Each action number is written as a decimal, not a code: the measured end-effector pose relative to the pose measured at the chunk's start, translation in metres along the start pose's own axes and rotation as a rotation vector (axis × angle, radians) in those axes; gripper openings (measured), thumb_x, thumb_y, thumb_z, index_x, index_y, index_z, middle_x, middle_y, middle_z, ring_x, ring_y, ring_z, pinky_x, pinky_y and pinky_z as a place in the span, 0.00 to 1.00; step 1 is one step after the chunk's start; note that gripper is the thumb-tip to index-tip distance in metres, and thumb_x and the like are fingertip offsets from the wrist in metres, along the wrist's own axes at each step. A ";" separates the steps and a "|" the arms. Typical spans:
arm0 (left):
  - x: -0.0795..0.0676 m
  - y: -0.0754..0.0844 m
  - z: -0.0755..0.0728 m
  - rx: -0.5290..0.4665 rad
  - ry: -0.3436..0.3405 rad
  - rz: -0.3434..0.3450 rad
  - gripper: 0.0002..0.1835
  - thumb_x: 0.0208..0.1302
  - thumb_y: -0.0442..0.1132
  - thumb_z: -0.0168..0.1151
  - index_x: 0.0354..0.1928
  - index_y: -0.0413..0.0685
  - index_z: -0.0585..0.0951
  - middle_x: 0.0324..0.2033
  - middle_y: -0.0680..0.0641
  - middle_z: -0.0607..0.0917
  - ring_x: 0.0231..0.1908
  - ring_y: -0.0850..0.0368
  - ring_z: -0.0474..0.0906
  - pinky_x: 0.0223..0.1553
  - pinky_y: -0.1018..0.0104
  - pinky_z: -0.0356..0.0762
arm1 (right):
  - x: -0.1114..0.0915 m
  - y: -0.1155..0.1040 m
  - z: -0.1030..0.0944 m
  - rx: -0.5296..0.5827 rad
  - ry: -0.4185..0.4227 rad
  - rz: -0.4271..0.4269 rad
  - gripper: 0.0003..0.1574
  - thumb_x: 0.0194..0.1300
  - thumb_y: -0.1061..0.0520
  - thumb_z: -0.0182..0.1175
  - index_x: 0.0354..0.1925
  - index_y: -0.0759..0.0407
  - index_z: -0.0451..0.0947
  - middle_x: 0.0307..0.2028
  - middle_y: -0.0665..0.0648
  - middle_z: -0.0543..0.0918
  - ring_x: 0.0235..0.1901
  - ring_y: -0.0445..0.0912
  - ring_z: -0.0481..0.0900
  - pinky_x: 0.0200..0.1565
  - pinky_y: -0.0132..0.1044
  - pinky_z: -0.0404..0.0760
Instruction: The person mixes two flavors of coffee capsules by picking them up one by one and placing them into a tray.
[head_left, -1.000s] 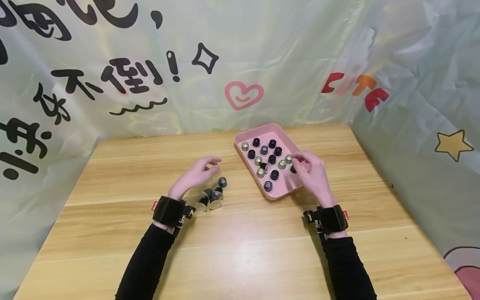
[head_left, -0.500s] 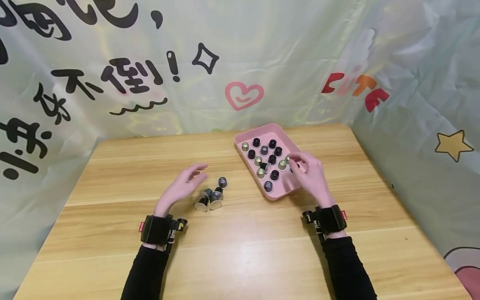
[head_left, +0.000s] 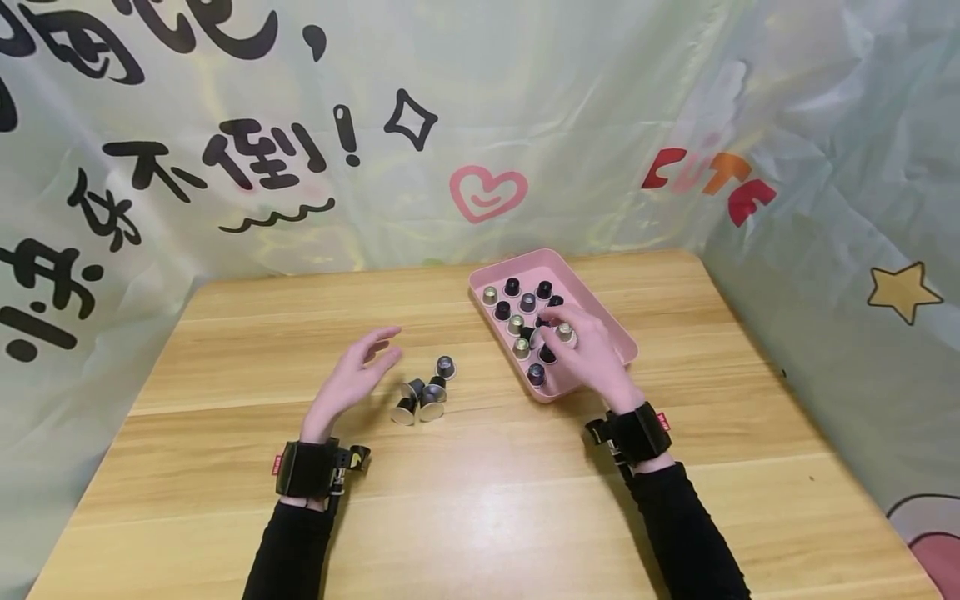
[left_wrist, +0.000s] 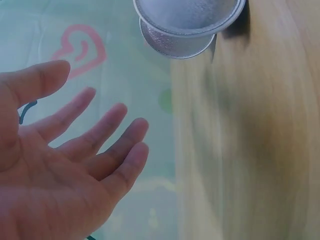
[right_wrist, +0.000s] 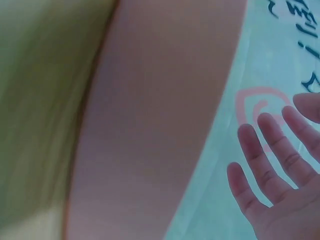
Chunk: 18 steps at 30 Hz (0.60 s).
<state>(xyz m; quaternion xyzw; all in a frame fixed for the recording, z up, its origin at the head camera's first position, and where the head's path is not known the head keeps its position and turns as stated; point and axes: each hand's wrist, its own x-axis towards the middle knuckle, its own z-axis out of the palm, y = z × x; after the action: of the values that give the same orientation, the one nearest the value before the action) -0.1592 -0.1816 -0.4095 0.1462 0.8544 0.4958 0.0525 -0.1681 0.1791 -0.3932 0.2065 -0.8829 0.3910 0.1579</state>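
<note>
My right hand [head_left: 588, 350] hovers over the pink tray [head_left: 630, 346], fingers pointing left. Its fingertips are beside a coffee capsule [head_left: 536, 338] lying on its side; whether they touch it, I cannot tell. In the right wrist view the fingers [right_wrist: 265, 170] are spread, with nothing visible between them. Several black, grey and pale green capsules stand lid-down in the tray, some covered by that hand. My left hand [head_left: 348, 383] is held relaxed over the table, left of a cluster of dark capsules [head_left: 431, 406]. The left wrist view shows its palm [left_wrist: 45, 190] bare.
One grey capsule [head_left: 446, 367] stands upright at the cluster's far side; others there lie tipped, lids facing forward. The wooden table [head_left: 480, 500] meets a printed curtain [head_left: 585, 167] at the back and right. A wrist camera sits on each forearm.
My left hand has drawn back leftward from the capsule cluster. My right hand has left a pale green capsule at the tray's right side and moved left over the tray's middle.
</note>
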 end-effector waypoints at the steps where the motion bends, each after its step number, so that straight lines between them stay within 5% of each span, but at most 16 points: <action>1: 0.000 -0.001 0.001 -0.013 0.010 0.001 0.28 0.76 0.39 0.54 0.72 0.36 0.64 0.72 0.31 0.66 0.71 0.28 0.62 0.75 0.36 0.55 | 0.002 -0.004 0.003 0.000 -0.020 -0.015 0.17 0.67 0.64 0.62 0.53 0.66 0.81 0.49 0.66 0.86 0.50 0.59 0.83 0.57 0.55 0.80; 5: 0.003 -0.002 0.004 -0.064 0.039 0.015 0.27 0.75 0.36 0.54 0.71 0.34 0.65 0.72 0.31 0.66 0.71 0.28 0.61 0.76 0.38 0.55 | 0.007 -0.020 0.012 -0.014 -0.116 -0.059 0.18 0.69 0.62 0.60 0.55 0.67 0.80 0.50 0.66 0.85 0.47 0.61 0.83 0.54 0.54 0.80; 11: 0.004 -0.003 0.005 -0.094 0.063 0.004 0.26 0.74 0.36 0.55 0.70 0.35 0.67 0.71 0.32 0.68 0.71 0.30 0.63 0.76 0.39 0.55 | 0.014 -0.040 0.022 -0.081 -0.258 -0.052 0.21 0.73 0.56 0.57 0.60 0.62 0.77 0.59 0.63 0.82 0.61 0.57 0.79 0.65 0.52 0.76; 18: 0.003 -0.001 0.005 -0.089 0.082 -0.025 0.27 0.74 0.37 0.56 0.71 0.37 0.67 0.71 0.33 0.69 0.71 0.30 0.64 0.75 0.38 0.56 | 0.026 -0.055 0.037 -0.140 -0.392 -0.085 0.24 0.72 0.56 0.58 0.63 0.61 0.76 0.62 0.61 0.81 0.61 0.55 0.79 0.64 0.50 0.78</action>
<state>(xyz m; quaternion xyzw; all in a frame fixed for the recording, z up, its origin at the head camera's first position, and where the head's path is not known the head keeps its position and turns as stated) -0.1612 -0.1775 -0.4127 0.1124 0.8347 0.5382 0.0301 -0.1680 0.1114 -0.3711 0.3042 -0.9123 0.2740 0.0132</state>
